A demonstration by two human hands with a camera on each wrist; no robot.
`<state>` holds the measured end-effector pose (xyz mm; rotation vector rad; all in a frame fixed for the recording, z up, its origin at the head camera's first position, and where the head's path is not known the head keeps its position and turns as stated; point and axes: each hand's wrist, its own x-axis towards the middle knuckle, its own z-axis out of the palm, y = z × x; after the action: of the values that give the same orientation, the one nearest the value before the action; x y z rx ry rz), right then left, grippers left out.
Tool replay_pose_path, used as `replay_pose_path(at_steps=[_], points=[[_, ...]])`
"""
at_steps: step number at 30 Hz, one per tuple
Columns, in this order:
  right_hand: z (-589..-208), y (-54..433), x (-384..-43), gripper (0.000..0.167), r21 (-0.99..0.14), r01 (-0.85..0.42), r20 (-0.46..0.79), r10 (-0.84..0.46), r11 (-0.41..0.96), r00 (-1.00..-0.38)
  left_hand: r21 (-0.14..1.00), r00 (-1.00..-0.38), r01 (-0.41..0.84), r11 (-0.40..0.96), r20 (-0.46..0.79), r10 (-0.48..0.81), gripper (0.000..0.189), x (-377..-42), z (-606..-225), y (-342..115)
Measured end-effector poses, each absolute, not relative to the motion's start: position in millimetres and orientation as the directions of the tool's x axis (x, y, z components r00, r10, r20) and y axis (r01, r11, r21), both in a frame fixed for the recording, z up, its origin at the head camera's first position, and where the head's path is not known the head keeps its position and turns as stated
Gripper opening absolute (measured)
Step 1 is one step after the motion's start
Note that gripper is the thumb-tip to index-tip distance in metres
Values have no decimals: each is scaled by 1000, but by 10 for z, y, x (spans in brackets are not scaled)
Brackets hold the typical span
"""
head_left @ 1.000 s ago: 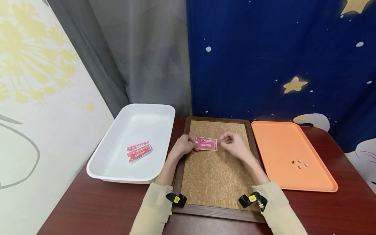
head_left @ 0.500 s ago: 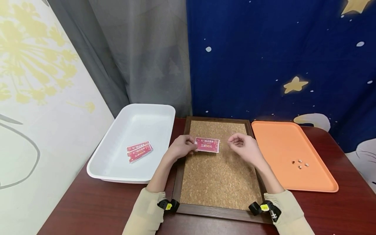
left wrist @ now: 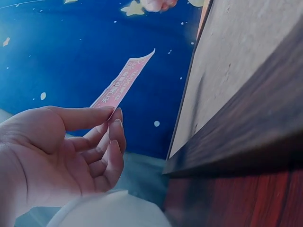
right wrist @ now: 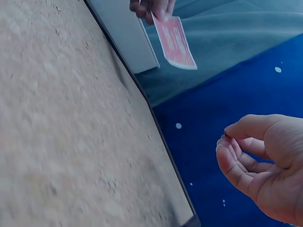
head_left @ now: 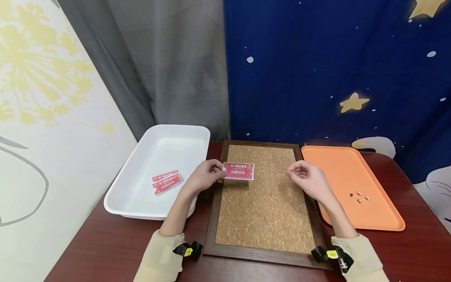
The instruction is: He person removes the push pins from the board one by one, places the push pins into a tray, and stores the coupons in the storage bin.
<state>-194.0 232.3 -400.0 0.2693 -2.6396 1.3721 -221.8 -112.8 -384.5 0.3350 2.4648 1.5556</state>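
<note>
A red paper coupon (head_left: pixel 238 171) with white and yellow print hangs over the left upper part of the framed cork board (head_left: pixel 264 215). My left hand (head_left: pixel 204 176) pinches its left end between thumb and forefinger; the far end curls slightly in the left wrist view. Over the board's right frame edge is my right hand (head_left: pixel 311 180), fingers curled and thumb meeting the fingertips. In the right wrist view a small dark thing (right wrist: pixel 225 134) shows at that pinch, mostly hidden by the fingers.
A white basin (head_left: pixel 151 211) on the left holds several more red coupons (head_left: pixel 167 183). On the right lies an orange tray (head_left: pixel 338 168) with several small shiny metal pieces (head_left: pixel 359 193). Curtains (head_left: pixel 317 70) hang behind the dark red table (head_left: pixel 91 250).
My hands have moved apart. The left hand has drawn the coupon to the left, while the right hand has left the coupon's right end and shifted right to the board's edge.
</note>
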Motion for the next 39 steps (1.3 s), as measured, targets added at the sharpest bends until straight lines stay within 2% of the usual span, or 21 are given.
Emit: replay_pose_path(at_steps=[15, 32, 39], points=[[-3963, 2700, -1771, 21, -787, -190, 202, -46, 587, -978, 900, -971, 62, 431, -45, 235, 17, -2163, -3796, -1566], [-4040, 3371, -1552, 19, -743, -166, 231, 17, 648, -973, 875, -986, -10, 484, -89, 141, 21, -2121, -3882, -2262], [-4076, 3627, -1430, 23, -673, -75, 204, 87, 736, -975, 877, -988, -38, 480, -104, 112, 24, -2085, -3948, -2480]])
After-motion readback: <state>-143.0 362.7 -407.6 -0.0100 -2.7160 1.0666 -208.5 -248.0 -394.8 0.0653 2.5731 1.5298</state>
